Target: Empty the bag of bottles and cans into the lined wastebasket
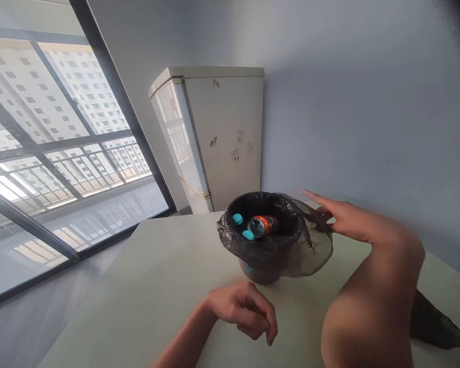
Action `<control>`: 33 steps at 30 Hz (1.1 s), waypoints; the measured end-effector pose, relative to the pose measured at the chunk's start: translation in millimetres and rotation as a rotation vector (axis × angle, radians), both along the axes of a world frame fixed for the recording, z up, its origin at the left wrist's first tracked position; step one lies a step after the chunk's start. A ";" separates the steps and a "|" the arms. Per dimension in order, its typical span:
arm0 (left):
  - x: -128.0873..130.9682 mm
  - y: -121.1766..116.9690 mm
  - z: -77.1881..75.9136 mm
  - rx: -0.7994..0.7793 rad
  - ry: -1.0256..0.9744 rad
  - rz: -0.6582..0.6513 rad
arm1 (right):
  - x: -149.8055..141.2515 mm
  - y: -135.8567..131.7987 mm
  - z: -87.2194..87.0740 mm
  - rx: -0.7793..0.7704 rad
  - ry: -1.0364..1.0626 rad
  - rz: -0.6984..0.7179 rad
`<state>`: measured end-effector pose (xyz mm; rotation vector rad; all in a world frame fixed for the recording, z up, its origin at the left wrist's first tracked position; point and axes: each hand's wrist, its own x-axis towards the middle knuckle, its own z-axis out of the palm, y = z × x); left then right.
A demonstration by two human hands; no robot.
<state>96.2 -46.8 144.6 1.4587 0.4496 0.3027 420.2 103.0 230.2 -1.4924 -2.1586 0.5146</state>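
A small bin (pixel 261 271) lined with a dark plastic bag (pixel 310 250) stands on a pale table (pixel 168 276). Inside lie an orange drinks can (pixel 263 225) and two blue-capped bottles (pixel 237 220). My right hand (pixel 348 220) hovers at the bin's far right rim, fingers stretched out, close to the bag's edge and holding nothing. My left hand (pixel 247 313) hangs just in front of the bin with its fingers loosely curled downward and nothing visible in them.
A worn white fridge (pixel 214 138) stands against the wall behind the table. A large window (pixel 49 153) fills the left side. A second dark bag (pixel 433 322) lies on the table at right, partly behind my right arm.
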 end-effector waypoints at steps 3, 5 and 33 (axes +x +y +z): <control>-27.3 -12.4 86.0 0.531 0.290 0.127 | -9.9 -11.1 15.1 -0.091 0.020 0.132; -48.0 -14.2 120.0 0.709 0.488 0.348 | -15.6 -16.7 22.9 -0.043 0.018 0.181; -93.2 29.1 98.2 0.651 -0.337 1.830 | -63.8 0.1 35.3 0.129 1.527 -0.047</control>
